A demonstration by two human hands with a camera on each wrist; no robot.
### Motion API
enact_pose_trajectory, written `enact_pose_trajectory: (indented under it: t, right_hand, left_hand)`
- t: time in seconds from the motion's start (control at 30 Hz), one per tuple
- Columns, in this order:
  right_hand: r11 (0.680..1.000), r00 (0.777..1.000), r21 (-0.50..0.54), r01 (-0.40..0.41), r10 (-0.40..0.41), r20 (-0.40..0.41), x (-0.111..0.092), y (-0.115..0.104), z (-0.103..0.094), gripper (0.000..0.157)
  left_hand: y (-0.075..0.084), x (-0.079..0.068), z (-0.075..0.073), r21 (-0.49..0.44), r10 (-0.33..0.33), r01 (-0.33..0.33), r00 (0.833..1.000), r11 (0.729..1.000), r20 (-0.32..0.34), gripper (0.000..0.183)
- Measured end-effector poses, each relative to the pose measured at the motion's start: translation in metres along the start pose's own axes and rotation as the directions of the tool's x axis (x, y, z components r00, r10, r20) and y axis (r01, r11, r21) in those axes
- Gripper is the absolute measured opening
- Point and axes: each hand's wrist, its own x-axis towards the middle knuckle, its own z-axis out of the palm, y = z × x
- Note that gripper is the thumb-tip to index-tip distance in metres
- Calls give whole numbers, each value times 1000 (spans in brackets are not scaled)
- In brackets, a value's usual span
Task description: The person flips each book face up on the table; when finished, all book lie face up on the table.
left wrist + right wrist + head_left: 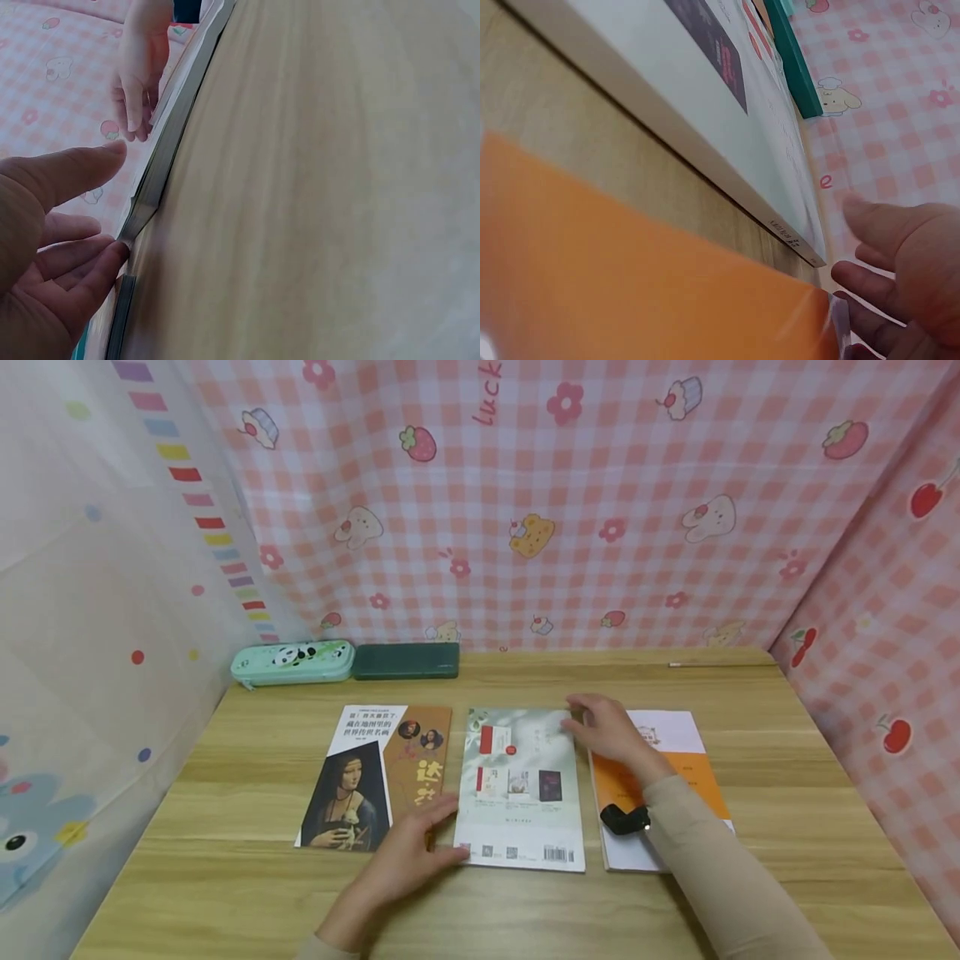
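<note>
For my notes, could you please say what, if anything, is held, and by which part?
Nothing appears held: the left hand is at the middle book by its lower left corner, the right hand by its upper right, both open.

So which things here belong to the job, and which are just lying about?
Part of the job, it seems:
pale green book, between left hand and right hand
probably painting-cover book and orange-and-white book, either side

Apparently just lying about:
panda pencil case
dark green case
thin stick

On the table (247,793), the middle book (517,787) lies between the left book (375,777) and the right book (693,764).
</note>
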Motion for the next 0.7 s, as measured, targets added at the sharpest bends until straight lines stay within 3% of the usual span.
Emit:
enact_pose_trajectory:
  t: [0.43,0.7]
  right_hand:
    - [999,998,-31,32,-30,57,5,2,-4,43]
    - [999,999,47,-2,0,43,5,5,-6,36]
  left_hand:
    - [2,3,9,21,-7,6,1000,1000,18,75]
    - [3,2,10,30,-34,33,999,999,21,77]
